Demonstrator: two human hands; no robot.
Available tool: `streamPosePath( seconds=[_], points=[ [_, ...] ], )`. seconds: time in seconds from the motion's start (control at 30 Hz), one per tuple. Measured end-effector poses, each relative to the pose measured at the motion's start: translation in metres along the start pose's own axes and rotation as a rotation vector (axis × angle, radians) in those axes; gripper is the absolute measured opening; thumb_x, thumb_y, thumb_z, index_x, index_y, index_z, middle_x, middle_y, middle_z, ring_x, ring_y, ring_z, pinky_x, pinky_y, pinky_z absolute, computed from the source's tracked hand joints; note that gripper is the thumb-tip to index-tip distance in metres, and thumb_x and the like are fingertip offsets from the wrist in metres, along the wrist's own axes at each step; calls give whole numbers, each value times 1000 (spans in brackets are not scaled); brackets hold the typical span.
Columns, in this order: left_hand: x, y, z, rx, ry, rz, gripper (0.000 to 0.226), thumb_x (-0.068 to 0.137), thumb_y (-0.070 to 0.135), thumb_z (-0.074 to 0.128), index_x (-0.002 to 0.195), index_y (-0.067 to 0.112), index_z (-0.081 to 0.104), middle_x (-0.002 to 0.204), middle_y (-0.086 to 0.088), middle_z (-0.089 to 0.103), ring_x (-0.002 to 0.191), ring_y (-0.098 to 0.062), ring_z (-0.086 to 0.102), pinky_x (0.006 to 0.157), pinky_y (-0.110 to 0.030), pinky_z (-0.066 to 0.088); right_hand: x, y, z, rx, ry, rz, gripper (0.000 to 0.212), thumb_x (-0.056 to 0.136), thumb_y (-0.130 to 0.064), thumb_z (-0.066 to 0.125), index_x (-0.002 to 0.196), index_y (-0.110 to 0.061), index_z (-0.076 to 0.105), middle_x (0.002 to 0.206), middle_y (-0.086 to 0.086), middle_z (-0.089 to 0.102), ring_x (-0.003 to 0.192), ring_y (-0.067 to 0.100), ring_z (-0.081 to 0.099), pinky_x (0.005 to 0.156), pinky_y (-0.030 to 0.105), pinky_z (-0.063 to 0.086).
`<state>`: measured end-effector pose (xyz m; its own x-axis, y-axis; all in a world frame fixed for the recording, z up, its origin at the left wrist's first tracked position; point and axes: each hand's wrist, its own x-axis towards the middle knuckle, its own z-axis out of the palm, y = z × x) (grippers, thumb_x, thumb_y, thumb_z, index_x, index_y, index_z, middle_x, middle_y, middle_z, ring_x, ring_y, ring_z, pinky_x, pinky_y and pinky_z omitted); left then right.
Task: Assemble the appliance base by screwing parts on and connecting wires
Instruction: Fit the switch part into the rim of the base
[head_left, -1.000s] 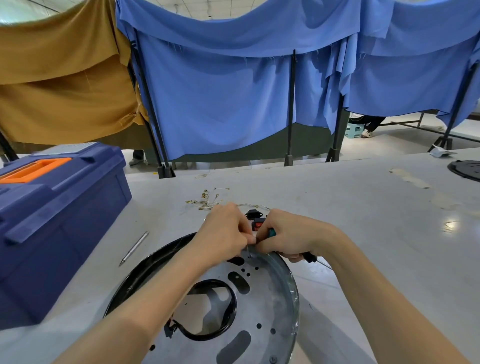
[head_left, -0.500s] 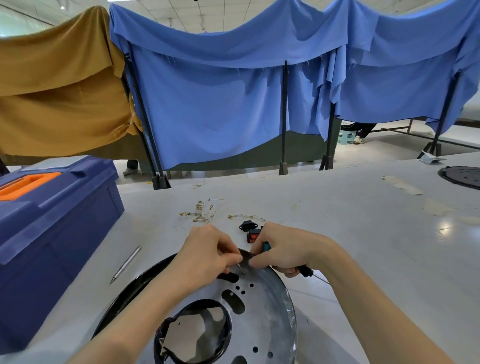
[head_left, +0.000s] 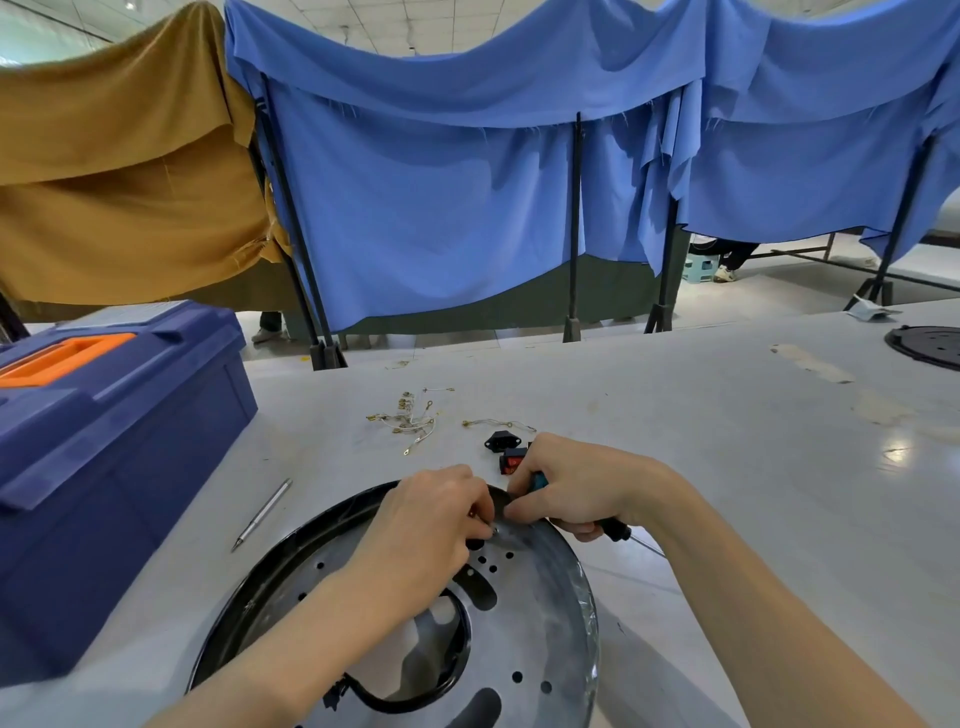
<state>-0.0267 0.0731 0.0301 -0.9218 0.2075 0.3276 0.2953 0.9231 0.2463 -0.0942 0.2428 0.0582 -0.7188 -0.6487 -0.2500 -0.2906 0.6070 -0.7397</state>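
Blue cloth (head_left: 441, 208) and mustard cloth (head_left: 119, 182) hang on stands behind a pale table (head_left: 701, 441). On its near edge lies the round metal base (head_left: 540, 597), with a toolbox (head_left: 104, 441) to its left. Both hands meet at the base's far rim. The left hand (head_left: 431, 519) has its fingers curled, tips pinching a small metal piece (head_left: 493, 530) against the plate; what it is cannot be told. The right hand (head_left: 576, 488) is closed round a screwdriver (head_left: 615, 530), forefinger touching the black rim. Just beyond lie a red switch (head_left: 511, 460), a black socket (head_left: 501, 440) and loose wires (head_left: 410, 415); a metal rod (head_left: 262, 514) lies between toolbox and base.
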Motion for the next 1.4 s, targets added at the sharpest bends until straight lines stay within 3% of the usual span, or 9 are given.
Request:
streamPosePath(
  seconds=[0.13,0.23,0.4,0.6,0.7,0.83,1.0,1.17,1.4],
  points=[
    [4,7,-1,296,-4,98,15,88,17,60,102,20,64,99,6,59,87,-16,61,63,-27,40,0,-1,0,-2,0,6,20,90,-6,61,77,9,60,52,6,30,37,18,24,40,20,25],
    [5,16,-3,409,-4,236,34,33,9,86,57,14,61,57,3,54,40,-17,51,37,-23,22,0,-1,1,0,1,9,22,91,-7,61,81,12,59,61,12,32,39,18,24,40,21,25],
    [5,23,1,504,62,270,43,10,6,73,44,14,50,46,1,45,31,-16,40,43,-17,6,3,0,2,3,37,4,19,91,-2,57,83,16,58,54,6,30,36,16,24,39,20,26],
    [10,27,0,566,43,337,25,21,6,58,44,15,52,46,0,47,31,-15,41,45,-17,2,4,0,4,14,57,-5,18,87,5,47,73,4,59,52,5,30,33,14,24,37,17,27],
    [12,24,-1,545,42,335,36,14,9,71,45,14,53,46,0,48,31,-16,42,49,-20,-7,5,1,4,31,55,6,16,87,4,49,80,14,60,52,5,29,34,14,23,37,17,26],
    [11,24,2,535,16,318,41,13,12,77,46,14,54,46,1,49,31,-16,42,44,-19,4,4,1,4,41,49,12,15,87,6,47,80,11,60,53,5,29,34,14,22,38,18,25],
    [16,15,5,444,37,296,41,17,7,78,50,10,54,50,-2,51,32,-21,44,52,-18,-8,3,-1,4,25,56,4,16,89,1,52,80,10,62,54,7,31,36,14,25,39,20,26],
    [21,7,12,322,-44,149,16,82,13,56,98,13,59,100,-2,60,86,-26,56,54,-29,21,3,1,3,8,53,10,19,92,-5,57,80,7,64,54,7,32,35,14,25,39,21,26],
    [17,-12,-1,-121,-49,-38,9,82,25,76,89,20,75,83,6,71,79,-11,63,73,-30,49,2,2,-1,-32,59,-18,24,92,-23,64,88,-1,70,42,-1,32,33,14,28,38,20,28]
  ],
)
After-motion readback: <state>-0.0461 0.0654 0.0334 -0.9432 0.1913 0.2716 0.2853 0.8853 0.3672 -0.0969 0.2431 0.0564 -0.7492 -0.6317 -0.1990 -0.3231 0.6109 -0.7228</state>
